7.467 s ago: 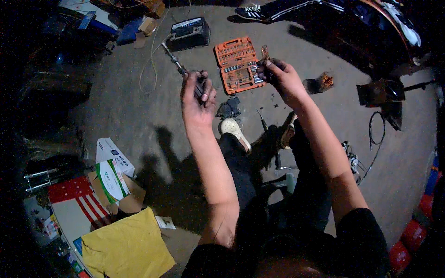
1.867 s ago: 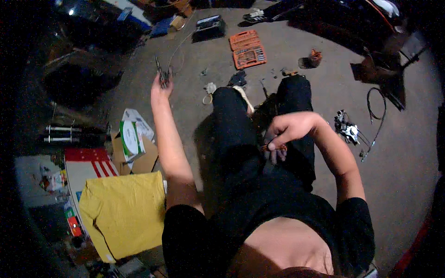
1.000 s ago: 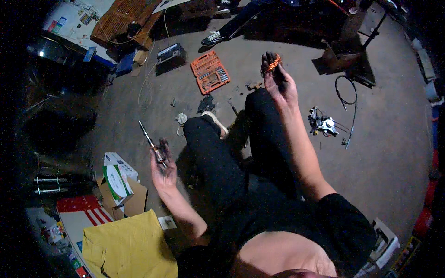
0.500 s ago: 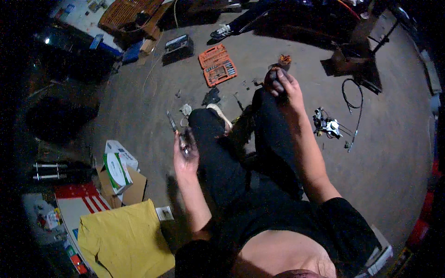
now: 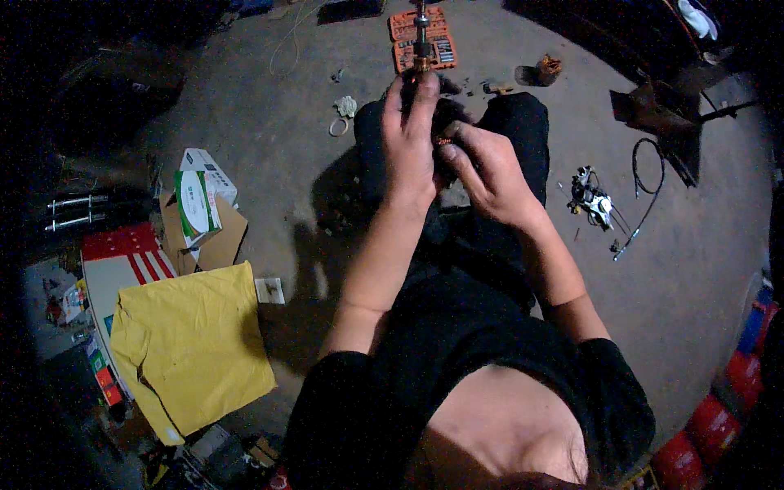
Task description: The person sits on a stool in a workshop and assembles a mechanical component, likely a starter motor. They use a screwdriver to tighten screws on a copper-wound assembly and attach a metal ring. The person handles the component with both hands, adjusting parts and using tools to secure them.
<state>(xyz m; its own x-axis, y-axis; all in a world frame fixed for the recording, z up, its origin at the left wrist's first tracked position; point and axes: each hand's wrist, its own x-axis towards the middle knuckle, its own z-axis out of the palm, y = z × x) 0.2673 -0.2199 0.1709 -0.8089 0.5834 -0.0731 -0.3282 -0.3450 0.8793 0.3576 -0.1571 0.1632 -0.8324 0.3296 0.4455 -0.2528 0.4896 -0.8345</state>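
Observation:
My left hand (image 5: 408, 139) is raised over my lap, its fingers closed on a narrow metal shaft (image 5: 421, 37) with stepped rings and a brass-coloured collar. The shaft points away from me. Close beside it, my right hand (image 5: 494, 175) pinches a dark piece with reddish, copper-like bits (image 5: 443, 141) between thumb and fingers. Both hands nearly meet, and the fingers hide most of what lies between them. Dark smudges cover the fingertips. Whether the shaft and the dark piece are joined, I cannot tell.
Beyond my knees lies an open orange socket set case (image 5: 403, 55). A container with orange bits (image 5: 550, 67) stands to its right. A silver-and-black mechanical part (image 5: 591, 198) and a black cable (image 5: 635, 167) lie right. At left are boxes (image 5: 196, 204) and a yellow cloth (image 5: 192, 351).
Both hands have come together over my lap from wide apart. The left moved right and up with the metal shaft; the right moved inward with the dark piece. My view has shifted too.

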